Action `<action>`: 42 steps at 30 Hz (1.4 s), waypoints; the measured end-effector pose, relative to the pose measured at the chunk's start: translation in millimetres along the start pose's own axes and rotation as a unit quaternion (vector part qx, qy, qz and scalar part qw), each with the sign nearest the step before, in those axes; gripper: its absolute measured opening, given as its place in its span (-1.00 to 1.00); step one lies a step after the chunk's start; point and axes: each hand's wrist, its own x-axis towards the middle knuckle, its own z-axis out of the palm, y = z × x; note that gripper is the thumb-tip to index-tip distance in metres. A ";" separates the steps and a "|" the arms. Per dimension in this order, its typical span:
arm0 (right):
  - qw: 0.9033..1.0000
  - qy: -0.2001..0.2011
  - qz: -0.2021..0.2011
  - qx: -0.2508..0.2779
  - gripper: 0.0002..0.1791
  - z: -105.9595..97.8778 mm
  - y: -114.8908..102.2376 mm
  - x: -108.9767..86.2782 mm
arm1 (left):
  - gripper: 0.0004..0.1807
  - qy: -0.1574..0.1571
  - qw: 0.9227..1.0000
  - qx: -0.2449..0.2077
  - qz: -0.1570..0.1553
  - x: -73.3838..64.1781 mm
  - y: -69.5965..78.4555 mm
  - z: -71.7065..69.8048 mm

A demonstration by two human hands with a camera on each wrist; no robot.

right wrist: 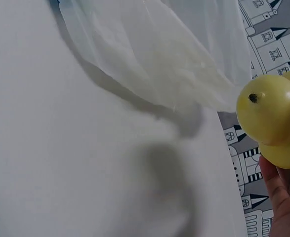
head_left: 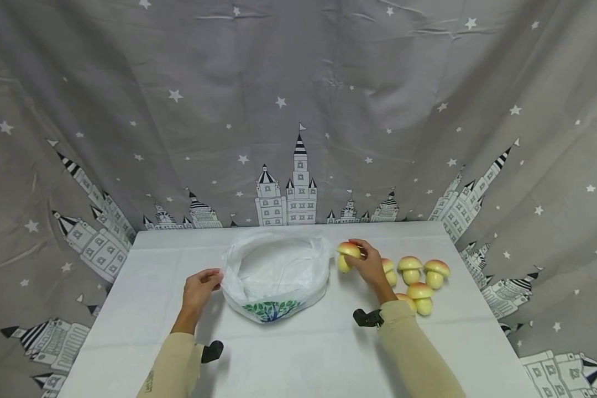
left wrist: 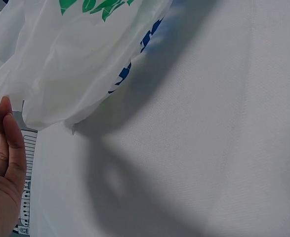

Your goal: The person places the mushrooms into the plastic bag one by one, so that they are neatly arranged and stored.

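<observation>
A white plastic bag (head_left: 305, 296) with a green and blue tree print stands with its mouth spread wide at the middle of the table. My left hand (head_left: 200, 290) pinches the bag's left edge between thumb and fingertips; the left wrist view shows the plastic pulled taut at those fingers (left wrist: 15, 143). Just right of the bag, my right hand (head_left: 370, 269) grips a toy mushroom (head_left: 347, 251) with a yellow stem and a reddish-yellow cap. In the right wrist view the mushroom's yellow underside (right wrist: 270, 111) faces the camera, raised near the bag's side.
Several more toy mushrooms (head_left: 410, 268) lie grouped on the right of the white table (head_left: 288, 359), some partly hidden by my right hand and sleeve. A grey curtain (head_left: 278, 72) printed with stars and castles hangs behind the table and around its sides.
</observation>
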 end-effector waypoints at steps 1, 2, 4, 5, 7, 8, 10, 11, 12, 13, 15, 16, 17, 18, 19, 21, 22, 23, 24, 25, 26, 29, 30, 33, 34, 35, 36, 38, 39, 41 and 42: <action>1.000 0.000 0.000 0.005 -0.47 2.4 -0.8 0.6 | -0.58 0.002 1.000 0.000 -0.001 0.1 -0.3 -0.1; 1.000 0.000 -0.001 0.010 -0.48 4.8 -1.4 1.3 | -0.59 0.004 1.000 -0.001 -0.001 0.2 -0.7 -0.3; 1.000 -0.001 0.000 0.014 -0.48 9.6 -2.5 2.8 | -0.59 0.008 1.000 -0.004 0.000 0.3 -1.6 -0.9; 1.000 -0.005 -0.001 0.018 -0.47 11.8 -3.1 3.4 | -0.59 0.011 1.000 -0.004 -0.001 0.2 -2.3 -1.2; 1.000 -0.008 0.002 0.020 -0.46 15.3 -4.4 4.0 | -0.61 0.014 1.000 -0.006 -0.003 0.3 -3.3 -1.6; 1.000 -0.010 0.004 0.019 -0.46 16.5 -5.4 3.9 | -0.61 0.012 1.000 -0.005 -0.002 0.1 -3.5 -1.7; 1.000 -0.013 0.005 0.016 -0.45 18.8 -6.7 4.7 | -0.61 0.010 1.000 -0.002 -0.002 0.1 -3.3 -2.0; 1.000 -0.015 0.003 0.016 -0.45 19.7 -7.3 5.2 | -0.62 0.010 1.000 -0.001 -0.002 0.1 -3.0 -2.3; 1.000 -0.017 0.001 0.015 -0.45 20.6 -8.1 6.0 | -0.63 0.010 1.000 -0.002 -0.002 0.6 -2.7 -2.6; 1.000 -0.018 -0.002 0.014 -0.46 21.5 -9.2 6.6 | -0.64 0.009 1.000 -0.003 0.000 0.9 -2.2 -3.0; 1.000 -0.020 -0.011 0.011 -0.46 23.6 -11.8 7.7 | -0.63 0.006 1.000 -0.003 0.008 1.7 -1.6 -3.8; 1.000 -0.021 -0.015 0.012 -0.46 24.8 -13.3 8.2 | -0.63 0.005 1.000 -0.003 0.010 2.1 -1.5 -4.1; 1.000 -0.023 -0.018 0.011 -0.46 26.1 -14.8 8.6 | -0.63 0.005 1.000 -0.003 0.011 2.4 -1.4 -4.4; 0.999 -0.024 -0.021 0.007 -0.47 27.5 -16.2 8.7 | -0.63 0.004 1.000 -0.004 0.013 2.7 -1.5 -4.5; 0.999 -0.025 -0.022 0.004 -0.47 29.0 -17.4 8.9 | -0.63 0.003 1.000 -0.004 0.014 2.7 -1.5 -4.6; 0.999 -0.031 -0.024 -0.001 -0.47 32.2 -19.2 9.2 | -0.64 0.003 1.000 -0.002 0.014 2.8 -2.0 -4.3; 0.999 -0.034 -0.026 -0.002 -0.48 34.0 -19.8 9.6 | -0.67 0.004 1.000 -0.004 0.011 2.7 -2.2 -4.1; 0.999 -0.036 -0.026 -0.008 -0.48 35.6 -20.5 9.9 | -0.66 0.005 1.000 -0.005 0.013 2.5 -2.4 -4.0; 0.999 -0.038 -0.028 -0.014 -0.48 37.0 -21.2 10.3 | -0.66 0.005 1.000 -0.006 0.013 2.3 -2.5 -3.7; 0.999 -0.039 -0.031 -0.017 -0.48 38.3 -22.0 10.8 | -0.66 0.004 1.000 -0.009 0.013 2.1 -2.5 -3.4; 0.998 -0.040 -0.034 -0.021 -0.48 39.6 -23.0 11.4 | -0.66 0.003 1.000 -0.011 0.014 2.0 -2.5 -2.9; 0.998 -0.040 -0.043 -0.034 -0.49 43.5 -26.9 13.4 | -0.67 0.004 1.000 -0.013 0.016 1.8 -1.6 -2.2; 0.997 -0.041 -0.048 -0.037 -0.49 44.9 -28.4 14.0 | -0.69 0.005 1.000 -0.015 0.014 1.7 -1.1 -2.0; 0.996 -0.047 -0.059 -0.047 -0.51 49.3 -32.6 15.0 | -0.70 0.007 1.000 -0.015 0.013 1.5 -0.2 -1.8; 0.996 -0.050 -0.063 -0.049 -0.51 50.8 -34.0 14.9 | -0.70 0.006 1.000 -0.016 0.011 1.0 0.4 -1.9; 0.995 -0.052 -0.064 -0.052 -0.52 52.4 -34.9 15.0 | -0.70 0.006 1.000 -0.017 0.009 0.3 0.9 -2.0; 0.995 -0.055 -0.065 -0.055 -0.52 54.0 -36.0 14.8 | -0.70 0.005 1.000 -0.019 0.007 -0.3 1.5 -2.1; 0.994 -0.059 -0.061 -0.063 -0.51 57.4 -37.5 14.3 | -0.70 0.003 1.000 -0.021 0.004 -1.6 2.5 -2.3; 0.994 -0.062 -0.059 -0.068 -0.51 59.2 -37.7 14.2 | -0.71 0.003 1.000 -0.022 0.005 -2.2 3.0 -2.3; 0.993 -0.067 -0.054 -0.075 -0.51 62.6 -38.1 14.7 | -0.70 0.002 1.000 -0.018 0.009 -2.7 2.9 -2.3; 0.993 -0.069 -0.054 -0.077 -0.51 64.3 -38.1 15.0 | -0.69 0.002 1.000 -0.018 0.010 -2.5 2.5 -2.2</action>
